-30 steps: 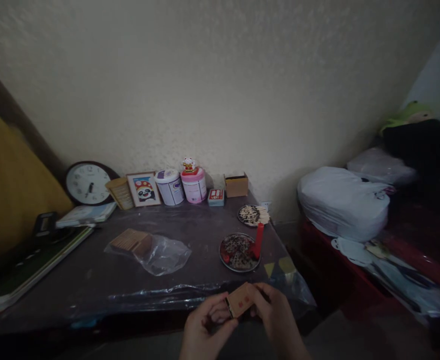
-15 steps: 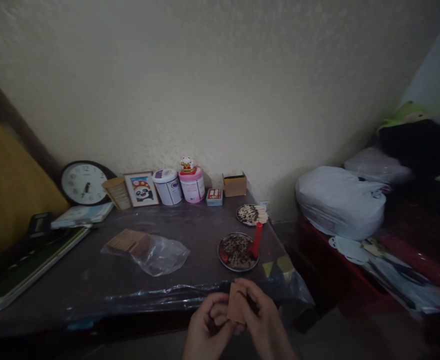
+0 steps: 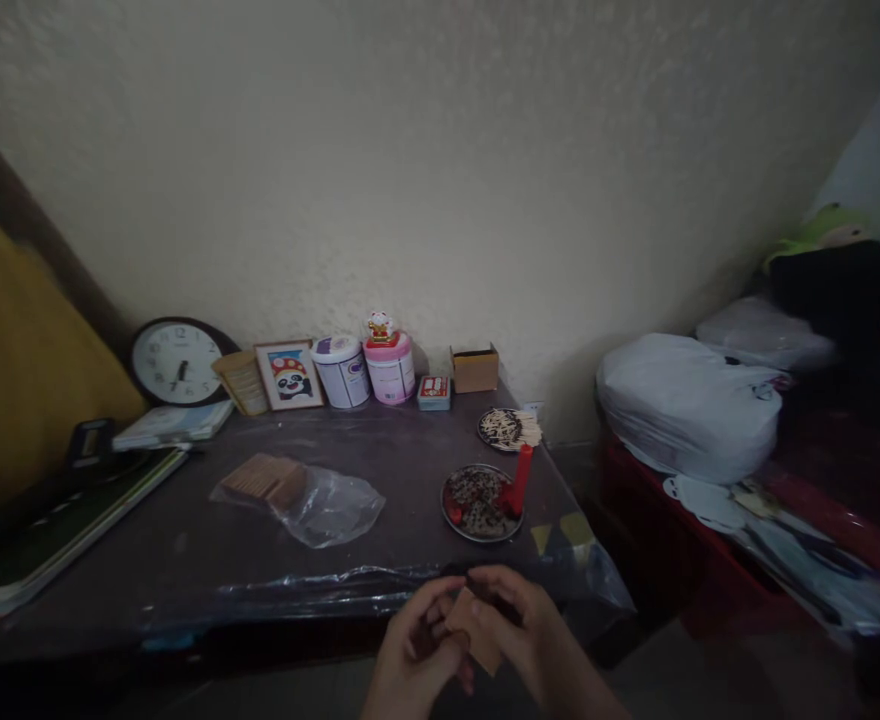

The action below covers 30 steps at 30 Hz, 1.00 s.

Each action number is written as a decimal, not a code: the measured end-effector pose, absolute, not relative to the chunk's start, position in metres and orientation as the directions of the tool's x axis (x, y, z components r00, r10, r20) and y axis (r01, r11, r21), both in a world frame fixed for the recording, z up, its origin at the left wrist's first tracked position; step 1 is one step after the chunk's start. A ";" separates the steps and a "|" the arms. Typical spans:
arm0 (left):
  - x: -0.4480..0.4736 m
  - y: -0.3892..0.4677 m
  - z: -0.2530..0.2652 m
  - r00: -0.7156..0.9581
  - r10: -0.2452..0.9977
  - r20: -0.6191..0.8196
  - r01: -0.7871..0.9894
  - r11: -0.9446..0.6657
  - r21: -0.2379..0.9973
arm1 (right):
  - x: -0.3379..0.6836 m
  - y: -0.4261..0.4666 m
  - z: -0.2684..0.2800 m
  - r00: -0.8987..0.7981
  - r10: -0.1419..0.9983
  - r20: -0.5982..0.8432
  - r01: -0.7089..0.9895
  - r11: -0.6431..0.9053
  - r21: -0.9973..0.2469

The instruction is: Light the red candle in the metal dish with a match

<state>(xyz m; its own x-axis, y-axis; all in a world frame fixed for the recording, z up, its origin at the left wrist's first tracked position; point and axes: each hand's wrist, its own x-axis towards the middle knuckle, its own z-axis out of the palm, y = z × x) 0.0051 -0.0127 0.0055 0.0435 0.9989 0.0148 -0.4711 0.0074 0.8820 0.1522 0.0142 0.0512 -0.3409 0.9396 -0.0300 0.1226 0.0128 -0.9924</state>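
Note:
In front of the table's near edge, my right hand pinches a small tan cardboard piece, its thumb lying across the face. My left hand curls around the piece's left side, with thumb and fingertips against it. The piece is tilted, and fingers cover part of it, so I cannot tell whether it is a flat card or a small box. Beyond my hands, a red candle stands on the right side of a round metal plate coated with dark and red residue.
A clear plastic bag with a brown block lies on the table. Matchsticks fill a small plate. Along the wall stand a clock, a picture frame, tins and a cardboard box.
The cardboard piece has turned from nearly upright to a slant between my hands. Both hands still hold it. The view has shifted slightly.

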 end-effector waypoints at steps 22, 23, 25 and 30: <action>0.014 -0.021 0.007 -0.263 0.948 0.180 -0.099 -0.212 0.972 | 0.150 0.021 0.036 -0.206 0.937 -0.282 -0.142 -0.314 -0.939; 0.013 -0.021 0.007 -0.258 0.949 0.182 -0.091 -0.212 0.973 | 0.150 0.021 0.034 -0.216 0.930 -0.298 -0.177 -0.337 -0.925; 0.012 -0.021 0.009 -0.252 0.950 0.186 -0.072 -0.210 0.975 | 0.151 0.020 0.031 -0.236 0.920 -0.314 -0.199 -0.362 -0.911; 0.013 -0.021 0.012 -0.230 0.959 0.167 -0.120 -0.198 0.973 | 0.154 0.020 0.031 -0.207 0.954 -0.217 -0.054 -0.233 -0.971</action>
